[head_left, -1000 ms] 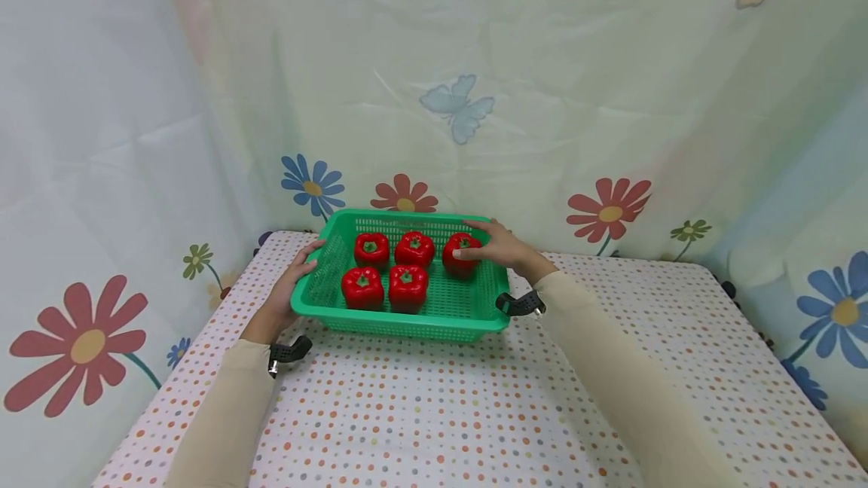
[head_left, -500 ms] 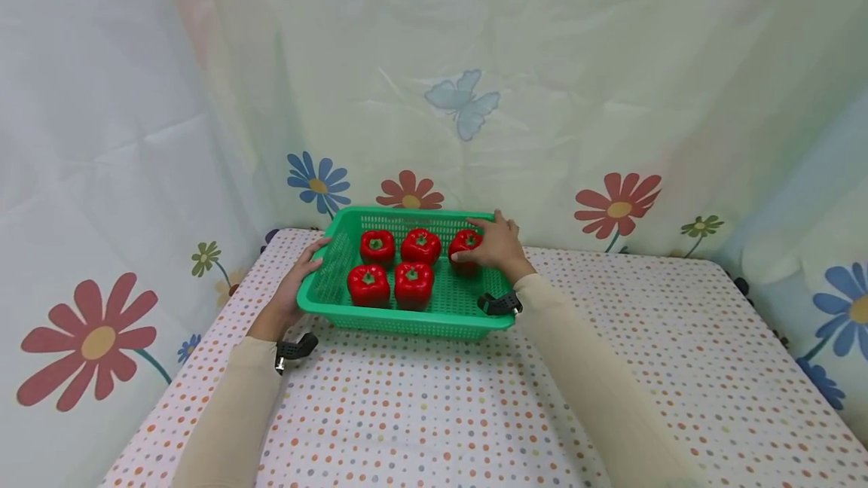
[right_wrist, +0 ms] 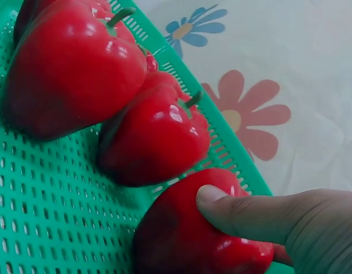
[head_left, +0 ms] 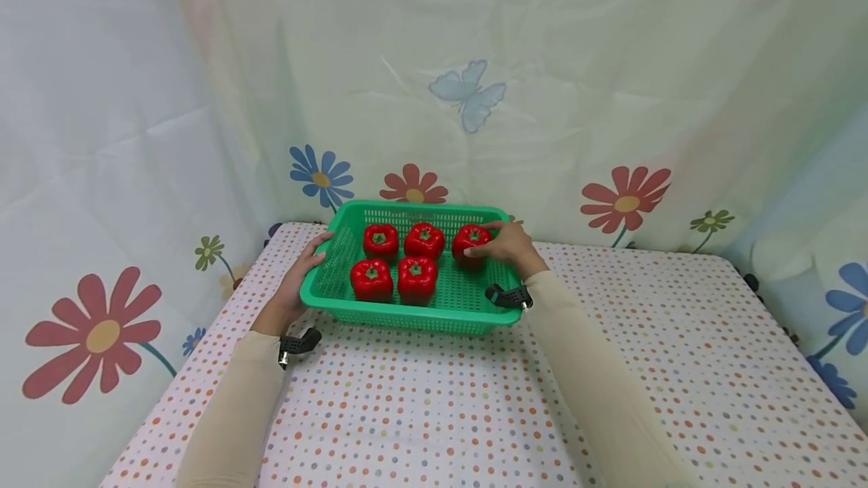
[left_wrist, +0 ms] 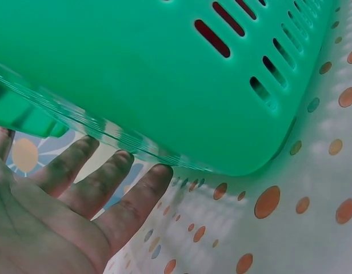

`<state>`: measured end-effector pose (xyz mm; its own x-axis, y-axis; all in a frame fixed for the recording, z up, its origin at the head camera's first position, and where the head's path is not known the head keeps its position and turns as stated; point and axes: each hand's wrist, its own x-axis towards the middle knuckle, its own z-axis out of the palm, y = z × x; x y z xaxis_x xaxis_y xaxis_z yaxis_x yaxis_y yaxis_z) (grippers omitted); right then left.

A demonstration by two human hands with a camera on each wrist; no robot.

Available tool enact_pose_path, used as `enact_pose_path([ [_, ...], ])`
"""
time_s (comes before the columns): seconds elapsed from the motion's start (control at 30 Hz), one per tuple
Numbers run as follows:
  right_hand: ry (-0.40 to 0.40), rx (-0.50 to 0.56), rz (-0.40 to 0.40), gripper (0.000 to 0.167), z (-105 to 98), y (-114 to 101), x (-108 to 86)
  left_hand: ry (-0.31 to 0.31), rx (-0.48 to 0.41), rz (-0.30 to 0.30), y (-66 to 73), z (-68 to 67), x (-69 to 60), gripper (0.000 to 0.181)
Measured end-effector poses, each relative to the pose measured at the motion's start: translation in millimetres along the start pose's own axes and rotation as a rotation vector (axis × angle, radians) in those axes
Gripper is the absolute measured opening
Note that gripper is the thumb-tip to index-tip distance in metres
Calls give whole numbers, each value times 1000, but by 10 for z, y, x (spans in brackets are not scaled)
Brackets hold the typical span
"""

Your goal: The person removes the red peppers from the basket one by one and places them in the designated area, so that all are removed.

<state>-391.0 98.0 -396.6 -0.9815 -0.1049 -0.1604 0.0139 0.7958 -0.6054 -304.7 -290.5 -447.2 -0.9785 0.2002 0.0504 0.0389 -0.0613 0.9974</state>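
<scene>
Several glossy red bell peppers [head_left: 417, 279] with green stems sit in a green plastic basket [head_left: 414, 316] with slotted walls. At the basket's right end, my right hand [head_left: 510, 245] holds one red bell pepper [head_left: 468, 239]. Its thumb [right_wrist: 239, 212] presses the near side of that pepper in the right wrist view, while the other fingers are mostly hidden behind it. My left hand [head_left: 298, 277] rests at the basket's left side. In the left wrist view, its fingers [left_wrist: 116, 177] are spread and fairly straight, the tips against or just beside the basket's wall.
The basket stands at the back left of a table [head_left: 407, 413] with a dotted cloth. A flower-print curtain [head_left: 542, 111] hangs behind and on both sides. Dark bands [head_left: 510, 297] with small cameras sit on both wrists.
My view has shifted slightly, so the basket appears a little farther right. My right wrist has come in closer over the basket's right edge; the thumb stays on the same pepper. My left hand stays at the basket's side.
</scene>
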Motion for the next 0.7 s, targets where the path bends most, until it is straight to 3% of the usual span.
enact_pose_path([
  [0.43, 54, 18, -6, 75, 7, 4, -16, 24, 18, -5, -119, -46, 71, 50],
  [0.53, 89, 53, -57, 74, 7, 25, -11, 26, 9, -11, -108, -40, 63, 50],
  [0.7, 163, 129, -211, 74, -23, 48, -37, 27, 14, -7, -94, -24, 59, 51],
])
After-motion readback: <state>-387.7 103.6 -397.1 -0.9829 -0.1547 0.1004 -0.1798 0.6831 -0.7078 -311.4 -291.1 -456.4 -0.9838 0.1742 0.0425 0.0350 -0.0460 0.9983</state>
